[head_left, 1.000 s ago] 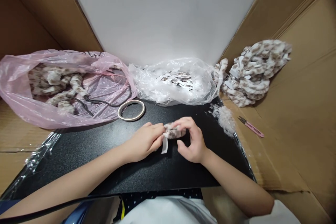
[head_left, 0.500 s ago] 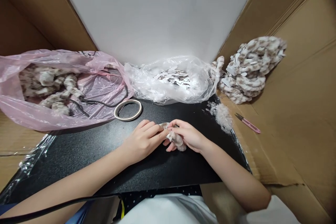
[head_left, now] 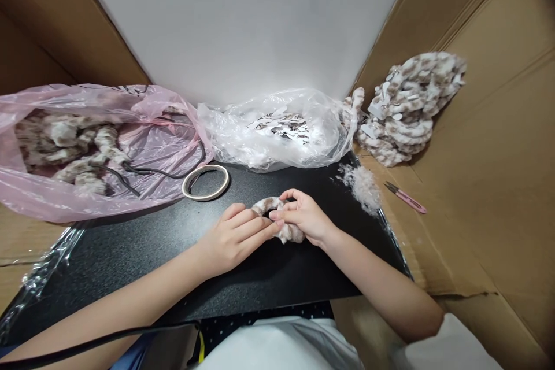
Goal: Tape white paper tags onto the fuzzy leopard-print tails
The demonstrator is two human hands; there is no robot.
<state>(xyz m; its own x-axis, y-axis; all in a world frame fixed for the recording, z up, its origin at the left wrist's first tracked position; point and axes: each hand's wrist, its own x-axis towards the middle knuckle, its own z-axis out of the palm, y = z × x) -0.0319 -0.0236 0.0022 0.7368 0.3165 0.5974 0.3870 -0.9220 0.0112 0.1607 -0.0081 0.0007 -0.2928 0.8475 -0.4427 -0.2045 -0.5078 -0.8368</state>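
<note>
Just above the black tabletop, my two hands hold a small white-and-brown furry plush band [head_left: 267,204], curved like a ring. My left hand [head_left: 236,237] comes in from the left, its fingers closed around the band's near left side. On the other side, my right hand [head_left: 309,219] pinches the band between thumb and fingers. The thumb and fingertips of both hands almost meet at its middle. A pale furry lump of it shows below the fingers. Part of the band is hidden behind my left hand.
A roll of tape [head_left: 186,189] lies left of my hands. Behind stand a pink bag [head_left: 56,205] of furry pieces with black cords and a clear bag [head_left: 229,150] of tags. To the right are white fluff [head_left: 364,189], pink thread snips [head_left: 407,199] and tagged furry bands [head_left: 403,115].
My right hand's fingers have shifted on the furry band and curl in more. More of the band's curved far side shows. The whole view has shifted slightly.
</note>
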